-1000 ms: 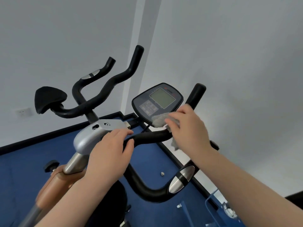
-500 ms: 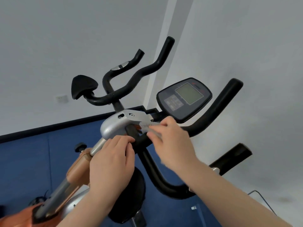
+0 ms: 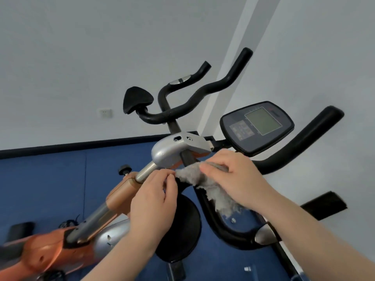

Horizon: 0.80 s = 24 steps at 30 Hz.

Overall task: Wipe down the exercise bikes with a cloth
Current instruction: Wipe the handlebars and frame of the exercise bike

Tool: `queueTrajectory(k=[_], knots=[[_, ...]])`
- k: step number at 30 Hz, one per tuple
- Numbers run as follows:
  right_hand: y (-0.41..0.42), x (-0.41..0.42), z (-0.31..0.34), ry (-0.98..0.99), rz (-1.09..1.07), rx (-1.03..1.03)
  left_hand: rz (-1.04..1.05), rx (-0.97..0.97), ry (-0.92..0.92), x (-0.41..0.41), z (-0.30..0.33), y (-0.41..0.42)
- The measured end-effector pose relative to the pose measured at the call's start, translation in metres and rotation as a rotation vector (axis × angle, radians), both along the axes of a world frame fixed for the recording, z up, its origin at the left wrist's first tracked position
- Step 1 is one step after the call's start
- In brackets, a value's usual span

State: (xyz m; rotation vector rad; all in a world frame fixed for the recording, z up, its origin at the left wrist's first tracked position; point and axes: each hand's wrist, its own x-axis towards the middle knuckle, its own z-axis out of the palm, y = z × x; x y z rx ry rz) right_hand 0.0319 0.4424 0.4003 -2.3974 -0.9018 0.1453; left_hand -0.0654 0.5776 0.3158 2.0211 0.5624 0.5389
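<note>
An orange and silver exercise bike (image 3: 50, 252) fills the middle of the view, with black handlebars (image 3: 300, 147) and a grey console (image 3: 257, 126) at the right. A fluffy grey cloth (image 3: 211, 187) lies over the handlebar's middle, just below the silver clamp (image 3: 174, 151). My right hand (image 3: 233, 177) presses down on the cloth and holds it. My left hand (image 3: 156, 199) pinches the cloth's left edge between thumb and fingers, beside the steel post (image 3: 146, 171).
A black padded rest (image 3: 180, 230) sits below my hands. The left handlebar arms (image 3: 203, 94) and a black elbow pad (image 3: 138, 100) rise toward the white wall. Blue floor (image 3: 50, 189) lies beneath, with a black foot bar (image 3: 324, 205) at the right.
My right hand has left the console and come down to the handlebar's middle with the cloth. My left hand has let go of the bar and now pinches the cloth's edge. The view has swung left.
</note>
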Motion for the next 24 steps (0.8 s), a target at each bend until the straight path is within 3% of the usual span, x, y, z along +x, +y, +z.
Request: queueTrajectory(k=[4, 7, 9, 14, 20, 24], knots=[[0.013, 0.032, 0.027, -0.335, 0.036, 0.176, 0.017, -0.011, 0.012, 0.0, 0.0, 0.0], [0.04, 0.043, 0.015, -0.394, 0.201, -0.189, 0.015, -0.015, 0.02, -0.001, 0.002, -0.001], [0.05, 0.039, -0.005, -0.343, 0.287, -0.41, 0.016, -0.008, 0.019, -0.001, 0.002, -0.001], [0.035, 0.051, -0.009, 0.022, 0.28, -0.331, 0.028, 0.001, 0.012, -0.001, 0.0, 0.0], [0.06, 0.053, -0.018, -0.059, 0.054, -0.171, 0.032, 0.034, -0.001, 0.0, -0.002, -0.001], [0.051, 0.058, -0.007, 0.005, 0.07, -0.271, 0.019, 0.033, -0.014, 0.0, -0.002, 0.0]])
